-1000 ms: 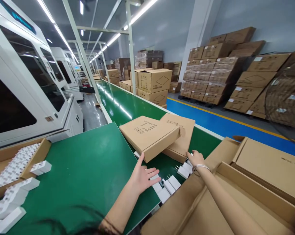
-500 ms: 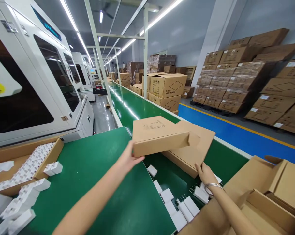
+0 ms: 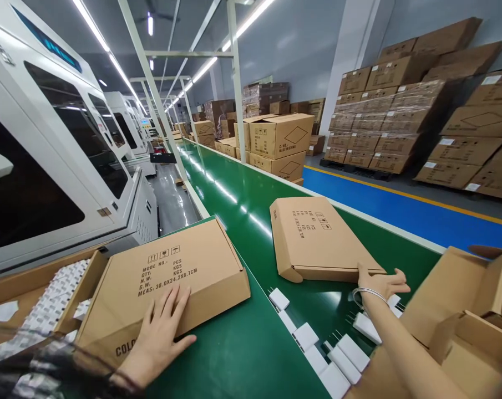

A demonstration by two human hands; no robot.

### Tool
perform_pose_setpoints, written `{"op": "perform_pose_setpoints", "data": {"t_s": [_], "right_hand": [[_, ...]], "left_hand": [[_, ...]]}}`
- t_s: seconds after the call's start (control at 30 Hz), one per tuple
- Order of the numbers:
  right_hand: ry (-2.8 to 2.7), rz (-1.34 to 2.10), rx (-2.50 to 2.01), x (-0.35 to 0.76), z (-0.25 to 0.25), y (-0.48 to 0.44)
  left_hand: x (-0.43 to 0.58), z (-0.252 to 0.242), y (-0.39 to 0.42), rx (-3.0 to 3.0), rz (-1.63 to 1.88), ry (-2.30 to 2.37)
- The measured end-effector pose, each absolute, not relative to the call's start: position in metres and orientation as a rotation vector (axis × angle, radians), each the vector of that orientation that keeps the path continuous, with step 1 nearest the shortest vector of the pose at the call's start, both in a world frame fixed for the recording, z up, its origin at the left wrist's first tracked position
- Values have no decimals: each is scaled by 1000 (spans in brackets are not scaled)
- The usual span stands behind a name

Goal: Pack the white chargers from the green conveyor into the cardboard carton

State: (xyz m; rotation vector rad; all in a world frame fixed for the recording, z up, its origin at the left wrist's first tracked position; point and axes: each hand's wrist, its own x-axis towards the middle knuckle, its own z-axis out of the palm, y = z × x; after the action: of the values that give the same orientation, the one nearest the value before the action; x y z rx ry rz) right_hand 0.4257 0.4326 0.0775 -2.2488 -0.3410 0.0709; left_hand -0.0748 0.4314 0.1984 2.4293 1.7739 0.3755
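On the green table lies a flat cardboard box (image 3: pixel 192 249) with printed text, closed. My left hand (image 3: pixel 161 327) rests on its near part, fingers spread flat. A second flat box (image 3: pixel 321 235) sits on the green conveyor belt, printed side up. My right hand (image 3: pixel 379 285), with a bracelet at the wrist, touches this box's near right corner with fingers apart. Several white plug adapters (image 3: pixel 344 360) lie on the belt between the table edge and my right forearm.
An open carton of white pieces (image 3: pixel 55 293) stands at the left. Open cardboard boxes (image 3: pixel 462 310) are at the lower right. Stacked cartons (image 3: pixel 279 138) stand beyond the belt, and white machines (image 3: pixel 67 138) line the left.
The box from my left hand has moved left and down onto the table. The other box now lies farther right on the belt. Both hands have opened, and the view has shifted a little.
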Motion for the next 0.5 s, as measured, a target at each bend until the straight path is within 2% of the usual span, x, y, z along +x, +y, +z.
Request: {"op": "perform_pose_setpoints", "data": {"t_s": [0.07, 0.2, 0.5], "right_hand": [[-282, 87, -2212, 418, 73, 436], [-216, 166, -2148, 411, 74, 454], [-51, 133, -2164, 386, 66, 475]], "left_hand": [[-66, 181, 425, 2577, 276, 1833], [-59, 173, 438, 2684, 323, 1858], [-22, 144, 459, 2431, 588, 2173]]}}
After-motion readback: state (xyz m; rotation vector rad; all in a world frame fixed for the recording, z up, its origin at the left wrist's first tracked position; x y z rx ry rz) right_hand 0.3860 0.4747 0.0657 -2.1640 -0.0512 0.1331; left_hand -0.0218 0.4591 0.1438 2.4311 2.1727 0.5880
